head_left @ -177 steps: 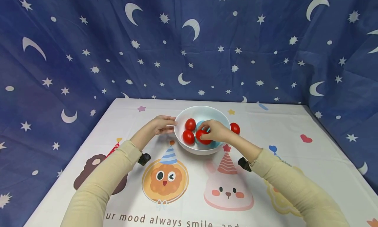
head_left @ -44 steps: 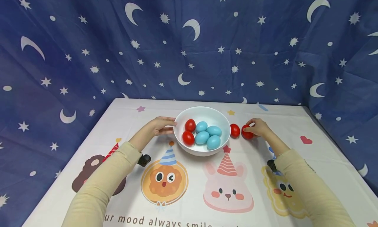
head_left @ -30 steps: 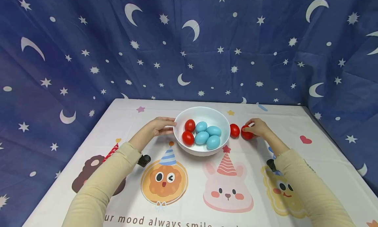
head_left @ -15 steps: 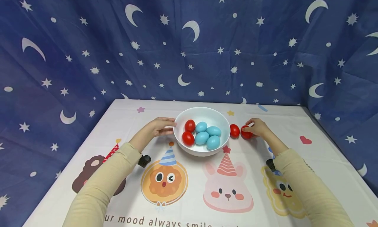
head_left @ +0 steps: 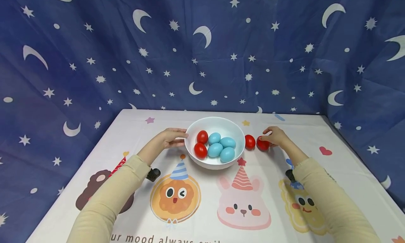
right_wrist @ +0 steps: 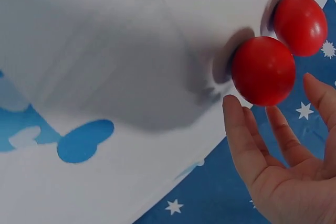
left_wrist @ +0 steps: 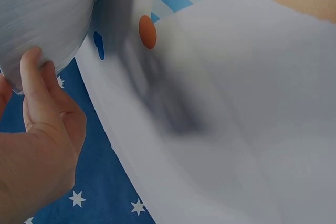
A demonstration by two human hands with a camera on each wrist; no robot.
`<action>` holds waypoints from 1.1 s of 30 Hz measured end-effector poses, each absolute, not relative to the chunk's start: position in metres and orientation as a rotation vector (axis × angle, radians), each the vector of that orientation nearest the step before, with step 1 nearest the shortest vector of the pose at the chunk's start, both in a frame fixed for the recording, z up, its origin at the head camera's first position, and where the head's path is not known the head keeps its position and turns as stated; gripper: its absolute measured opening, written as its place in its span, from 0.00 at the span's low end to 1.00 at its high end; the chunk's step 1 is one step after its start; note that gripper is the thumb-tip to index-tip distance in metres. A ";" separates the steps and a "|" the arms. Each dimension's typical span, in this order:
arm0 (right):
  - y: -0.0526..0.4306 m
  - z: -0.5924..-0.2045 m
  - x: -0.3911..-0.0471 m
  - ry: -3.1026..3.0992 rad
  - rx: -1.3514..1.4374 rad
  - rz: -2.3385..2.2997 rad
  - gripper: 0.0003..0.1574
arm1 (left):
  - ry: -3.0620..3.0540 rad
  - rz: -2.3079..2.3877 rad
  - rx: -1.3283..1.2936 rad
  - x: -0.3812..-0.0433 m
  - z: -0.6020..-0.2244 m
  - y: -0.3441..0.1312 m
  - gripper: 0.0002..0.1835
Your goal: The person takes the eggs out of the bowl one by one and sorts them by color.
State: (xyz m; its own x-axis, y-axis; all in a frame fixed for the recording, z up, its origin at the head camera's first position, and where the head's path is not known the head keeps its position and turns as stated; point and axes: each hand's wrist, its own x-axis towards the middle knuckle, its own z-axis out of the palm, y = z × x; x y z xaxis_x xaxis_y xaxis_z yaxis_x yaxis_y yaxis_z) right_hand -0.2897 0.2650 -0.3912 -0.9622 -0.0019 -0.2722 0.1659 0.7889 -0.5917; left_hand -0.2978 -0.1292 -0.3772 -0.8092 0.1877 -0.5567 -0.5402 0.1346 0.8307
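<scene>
Two red eggs (head_left: 202, 137) and several light blue eggs (head_left: 215, 150) lie in a white bowl (head_left: 213, 122). From the left, the left hand (head_left: 172, 137) touches the bowl at its rim. In the left wrist view its extended fingers (left_wrist: 35, 85) rest against the bowl's outer wall. Right of the bowl, one red egg (head_left: 250, 142) sits on the table close to the bowl and another red egg (head_left: 262, 144) beside it. The right hand (head_left: 275, 136) is at this outer egg; the right wrist view shows its fingers (right_wrist: 239, 129) spread, with fingertips right at the egg's edge.
A white tablecloth (head_left: 190, 232) with printed cartoon figures covers the table. Behind it hangs a dark blue curtain (head_left: 215, 84) with moons and stars. Black wrist cameras (head_left: 154, 174) show below both wrists.
Earlier the right hand gripped a red egg inside the bowl; that egg now sits on the table, right of the other red one. Left hand and bowl stay put; the head view tilts slightly.
</scene>
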 end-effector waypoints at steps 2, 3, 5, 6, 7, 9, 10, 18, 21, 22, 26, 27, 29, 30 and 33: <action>0.265 -0.388 -0.289 2.733 0.118 -0.926 0.29 | 1.873 1.731 -0.341 -0.297 -0.377 -0.129 0.28; 0.264 -0.387 -0.289 2.745 0.107 -0.914 0.29 | 1.873 1.731 -0.341 -0.297 -0.377 -0.129 0.28; 0.263 -0.383 -0.288 2.769 0.084 -0.884 0.28 | 1.874 1.731 -0.346 -0.297 -0.377 -0.130 0.28; 0.261 -0.381 -0.288 2.777 0.077 -0.869 0.27 | 1.875 1.730 -0.350 -0.297 -0.376 -0.130 0.28; 0.260 -0.379 -0.288 2.784 0.069 -0.851 0.27 | 1.875 1.730 -0.346 -0.297 -0.376 -0.130 0.28; 0.257 -0.375 -0.287 2.794 0.050 -0.821 0.27 | 1.874 1.732 -0.352 -0.297 -0.375 -0.130 0.28; 0.255 -0.373 -0.287 2.794 0.049 -0.814 0.27 | 1.874 1.733 -0.351 -0.297 -0.375 -0.130 0.28; 0.246 -0.362 -0.287 2.798 0.024 -0.781 0.27 | 1.879 1.723 -0.353 -0.296 -0.378 -0.130 0.28; 0.241 -0.356 -0.286 2.812 -0.005 -0.779 0.27 | 1.881 1.723 -0.348 -0.296 -0.378 -0.130 0.28; 0.240 -0.353 -0.285 2.819 -0.023 -0.780 0.27 | 1.881 1.723 -0.347 -0.297 -0.379 -0.130 0.28; 0.233 -0.341 -0.283 2.857 -0.127 -0.801 0.25 | 1.876 1.733 -0.349 -0.297 -0.379 -0.130 0.28; 0.231 -0.338 -0.282 2.869 -0.154 -0.804 0.24 | 1.875 1.733 -0.350 -0.297 -0.379 -0.130 0.28; 0.227 -0.332 -0.282 2.885 -0.196 -0.815 0.23 | 1.878 1.733 -0.354 -0.296 -0.379 -0.130 0.28; 0.225 -0.329 -0.282 2.893 -0.213 -0.816 0.23 | 1.880 1.732 -0.350 -0.296 -0.379 -0.130 0.28; 0.220 -0.321 -0.282 2.913 -0.259 -0.801 0.23 | 1.879 1.734 -0.356 -0.295 -0.379 -0.130 0.28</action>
State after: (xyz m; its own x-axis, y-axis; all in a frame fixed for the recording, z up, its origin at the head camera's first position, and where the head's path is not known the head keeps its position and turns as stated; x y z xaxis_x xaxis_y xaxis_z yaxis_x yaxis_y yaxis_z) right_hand -0.2815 0.2197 -0.3213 -0.9795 -0.1926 -0.0594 -0.1352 0.8462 -0.5155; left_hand -0.2953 -0.1299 -0.3790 -0.8121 0.1713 -0.5578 -0.5422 0.1319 0.8298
